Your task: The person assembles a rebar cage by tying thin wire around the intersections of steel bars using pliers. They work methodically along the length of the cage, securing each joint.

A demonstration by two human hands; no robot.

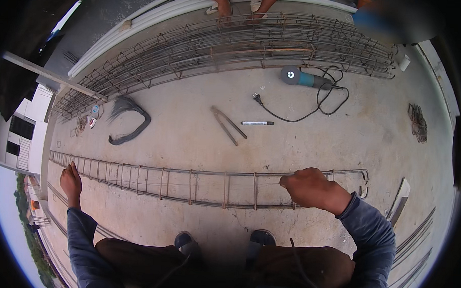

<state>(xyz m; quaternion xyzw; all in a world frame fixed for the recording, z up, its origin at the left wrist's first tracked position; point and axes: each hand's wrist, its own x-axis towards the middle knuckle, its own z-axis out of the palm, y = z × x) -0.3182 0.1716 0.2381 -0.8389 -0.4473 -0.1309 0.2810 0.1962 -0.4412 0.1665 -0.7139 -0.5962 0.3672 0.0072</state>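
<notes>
A long, narrow rebar cage (225, 189) lies across the floor in front of my feet, its stirrups spaced along the bars like ladder rungs. Near its far left stretch, my left hand (70, 184) is closed, with fingertips at the upper bar. My right hand (312, 190) makes a fist over the cage towards its right end, where the bars bend into hooks. That fist covers part of the upper bar and a stirrup. Beyond the cage lie steel pincers (225, 124) with handles spread, and a white marker (257, 123) beside them.
An angle grinder (305, 78) with its cord and plug lies farther back, before stacked rebar cages (234, 45). Another person's hands (225, 12) touch that stack. Black tie wire (132, 120) sits left; bundled stirrups (417, 123) and loose bars (415, 231) are right.
</notes>
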